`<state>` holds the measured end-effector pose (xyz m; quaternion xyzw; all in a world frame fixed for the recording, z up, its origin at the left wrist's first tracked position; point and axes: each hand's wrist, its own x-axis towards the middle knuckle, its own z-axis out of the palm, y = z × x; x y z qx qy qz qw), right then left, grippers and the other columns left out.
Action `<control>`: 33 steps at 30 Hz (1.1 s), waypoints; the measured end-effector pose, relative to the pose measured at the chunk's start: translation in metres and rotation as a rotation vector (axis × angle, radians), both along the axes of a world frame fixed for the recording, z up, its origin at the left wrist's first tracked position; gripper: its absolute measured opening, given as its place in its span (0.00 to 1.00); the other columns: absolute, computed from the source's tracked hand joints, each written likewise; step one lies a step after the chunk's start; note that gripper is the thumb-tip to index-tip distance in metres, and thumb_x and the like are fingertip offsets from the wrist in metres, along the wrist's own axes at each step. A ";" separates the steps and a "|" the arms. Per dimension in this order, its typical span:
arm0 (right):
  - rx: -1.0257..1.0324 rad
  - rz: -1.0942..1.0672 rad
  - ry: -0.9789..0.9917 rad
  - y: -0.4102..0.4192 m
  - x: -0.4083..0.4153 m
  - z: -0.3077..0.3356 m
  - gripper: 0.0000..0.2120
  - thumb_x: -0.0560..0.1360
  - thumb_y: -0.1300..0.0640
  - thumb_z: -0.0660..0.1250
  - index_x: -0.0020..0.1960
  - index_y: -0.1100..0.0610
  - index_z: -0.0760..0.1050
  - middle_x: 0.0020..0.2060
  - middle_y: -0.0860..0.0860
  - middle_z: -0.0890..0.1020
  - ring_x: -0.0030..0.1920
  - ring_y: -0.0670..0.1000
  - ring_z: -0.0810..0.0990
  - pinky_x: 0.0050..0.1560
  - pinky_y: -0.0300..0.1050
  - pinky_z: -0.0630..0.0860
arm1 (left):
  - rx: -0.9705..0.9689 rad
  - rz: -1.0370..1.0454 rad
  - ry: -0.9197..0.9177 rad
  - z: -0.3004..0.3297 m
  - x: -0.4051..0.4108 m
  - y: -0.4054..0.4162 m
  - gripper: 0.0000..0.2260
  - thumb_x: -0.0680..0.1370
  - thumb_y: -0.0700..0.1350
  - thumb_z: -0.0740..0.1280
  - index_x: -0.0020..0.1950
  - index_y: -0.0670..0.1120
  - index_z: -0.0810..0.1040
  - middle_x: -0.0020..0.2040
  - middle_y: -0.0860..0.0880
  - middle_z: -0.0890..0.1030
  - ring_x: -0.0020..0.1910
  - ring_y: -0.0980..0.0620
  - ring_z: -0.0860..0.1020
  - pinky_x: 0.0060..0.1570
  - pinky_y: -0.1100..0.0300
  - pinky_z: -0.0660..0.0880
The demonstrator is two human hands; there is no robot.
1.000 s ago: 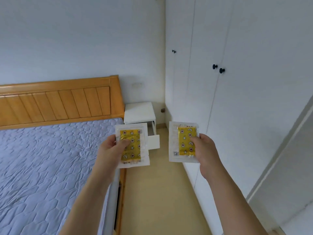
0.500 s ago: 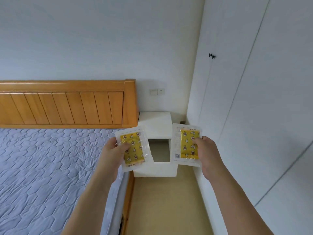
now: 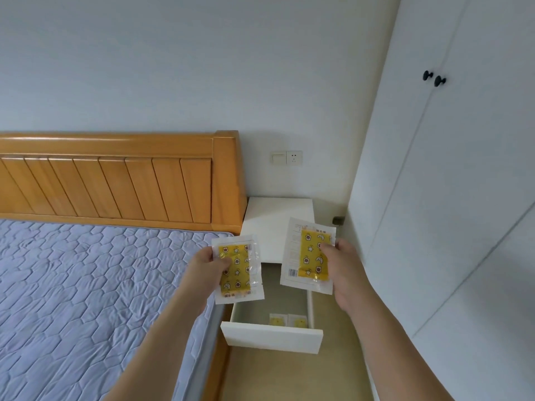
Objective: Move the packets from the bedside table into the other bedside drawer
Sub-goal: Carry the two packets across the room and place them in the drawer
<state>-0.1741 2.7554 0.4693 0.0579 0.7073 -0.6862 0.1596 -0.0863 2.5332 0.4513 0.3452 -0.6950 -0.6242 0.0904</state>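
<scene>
My left hand (image 3: 209,264) grips a clear packet with a yellow patterned insert (image 3: 238,270) by its left edge. My right hand (image 3: 343,264) holds a second, similar packet (image 3: 309,256) by its right edge. Both packets hang above the white bedside table (image 3: 272,221), over its pulled-out drawer (image 3: 272,337). Inside the drawer, near its front panel, lie two small packets (image 3: 286,320) side by side.
A bed with a blue quilted mattress (image 3: 86,285) and a wooden headboard (image 3: 115,183) fills the left. A white wardrobe (image 3: 448,198) with black knobs stands on the right. A narrow strip of beige floor (image 3: 289,377) runs between them. A wall socket (image 3: 286,157) sits above the table.
I have come closer to the bedside table; the open drawer now lies right below my hands and the packets inside it show. Both hands still hold their packets.
</scene>
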 end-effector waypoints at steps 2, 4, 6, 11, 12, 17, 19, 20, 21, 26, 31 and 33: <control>0.021 0.047 -0.061 -0.013 -0.061 -0.018 0.07 0.81 0.58 0.58 0.55 0.53 0.74 0.48 0.52 0.83 0.47 0.54 0.84 0.51 0.57 0.81 | -0.007 0.009 -0.079 -0.023 -0.052 -0.012 0.06 0.79 0.38 0.66 0.55 0.44 0.77 0.50 0.46 0.83 0.47 0.47 0.82 0.50 0.49 0.80; 0.077 0.096 -0.108 -0.029 -0.112 -0.041 0.07 0.81 0.59 0.58 0.57 0.54 0.73 0.50 0.53 0.82 0.48 0.54 0.83 0.54 0.57 0.80 | -0.021 -0.003 -0.163 -0.050 -0.097 -0.023 0.07 0.79 0.38 0.67 0.56 0.44 0.77 0.51 0.46 0.83 0.47 0.48 0.82 0.49 0.50 0.80; 0.145 0.169 -0.150 -0.045 -0.155 -0.068 0.07 0.81 0.59 0.58 0.57 0.55 0.72 0.50 0.53 0.82 0.49 0.54 0.82 0.55 0.57 0.79 | -0.036 -0.015 -0.256 -0.083 -0.138 -0.036 0.07 0.78 0.38 0.68 0.56 0.44 0.76 0.53 0.46 0.83 0.48 0.47 0.83 0.52 0.49 0.80; 0.295 0.257 -0.241 -0.083 -0.230 -0.155 0.10 0.81 0.56 0.57 0.61 0.55 0.70 0.50 0.51 0.80 0.50 0.52 0.81 0.56 0.54 0.78 | -0.034 -0.118 -0.507 -0.198 -0.214 -0.070 0.08 0.78 0.38 0.66 0.56 0.44 0.78 0.50 0.48 0.83 0.44 0.51 0.82 0.48 0.55 0.81; 0.324 0.256 -0.254 -0.089 -0.241 -0.177 0.13 0.81 0.56 0.57 0.64 0.55 0.69 0.50 0.51 0.80 0.50 0.51 0.80 0.54 0.52 0.78 | -0.047 -0.151 -0.558 -0.227 -0.227 -0.076 0.09 0.78 0.39 0.66 0.57 0.45 0.78 0.51 0.49 0.83 0.46 0.51 0.82 0.50 0.55 0.81; 0.440 0.273 -0.328 -0.119 -0.280 -0.293 0.16 0.81 0.57 0.55 0.68 0.55 0.65 0.49 0.52 0.78 0.42 0.49 0.76 0.39 0.45 0.72 | -0.102 -0.272 -0.741 -0.366 -0.272 -0.096 0.12 0.80 0.40 0.62 0.63 0.45 0.75 0.48 0.50 0.79 0.43 0.51 0.79 0.38 0.64 0.75; 0.473 0.278 -0.359 -0.127 -0.288 -0.340 0.13 0.82 0.57 0.55 0.66 0.53 0.66 0.49 0.50 0.78 0.42 0.48 0.78 0.37 0.43 0.73 | -0.093 -0.290 -0.775 -0.423 -0.280 -0.103 0.15 0.80 0.38 0.61 0.66 0.42 0.74 0.51 0.46 0.79 0.47 0.48 0.79 0.41 0.62 0.75; 0.490 0.281 -0.378 -0.130 -0.290 -0.362 0.11 0.82 0.57 0.55 0.64 0.52 0.67 0.48 0.50 0.78 0.43 0.47 0.79 0.35 0.42 0.74 | -0.080 -0.296 -0.798 -0.450 -0.282 -0.106 0.15 0.80 0.38 0.61 0.67 0.43 0.74 0.51 0.47 0.78 0.47 0.49 0.78 0.40 0.63 0.74; 0.513 0.283 -0.394 -0.133 -0.291 -0.383 0.08 0.83 0.57 0.55 0.61 0.51 0.68 0.48 0.49 0.78 0.43 0.47 0.79 0.34 0.41 0.74 | -0.066 -0.298 -0.818 -0.476 -0.282 -0.110 0.15 0.80 0.39 0.61 0.66 0.44 0.73 0.50 0.48 0.78 0.46 0.51 0.78 0.38 0.64 0.73; 0.618 0.295 -0.462 -0.144 -0.289 -0.469 0.05 0.82 0.56 0.56 0.55 0.49 0.68 0.47 0.49 0.80 0.43 0.48 0.81 0.36 0.43 0.75 | -0.086 -0.325 -0.904 -0.574 -0.282 -0.120 0.15 0.79 0.39 0.61 0.65 0.40 0.75 0.60 0.40 0.79 0.59 0.42 0.78 0.55 0.55 0.75; 0.696 0.304 -0.526 -0.147 -0.285 -0.516 0.03 0.82 0.56 0.58 0.56 0.51 0.68 0.47 0.50 0.79 0.43 0.48 0.80 0.35 0.43 0.74 | -0.057 -0.357 -0.943 -0.628 -0.276 -0.122 0.09 0.78 0.37 0.60 0.52 0.44 0.79 0.56 0.43 0.82 0.55 0.44 0.80 0.55 0.55 0.77; 0.701 0.295 -0.562 -0.147 -0.285 -0.524 0.04 0.82 0.57 0.58 0.56 0.52 0.68 0.47 0.50 0.78 0.43 0.48 0.79 0.33 0.42 0.72 | -0.017 -0.329 -0.925 -0.639 -0.272 -0.122 0.10 0.77 0.37 0.61 0.52 0.42 0.81 0.52 0.43 0.83 0.51 0.45 0.81 0.52 0.55 0.78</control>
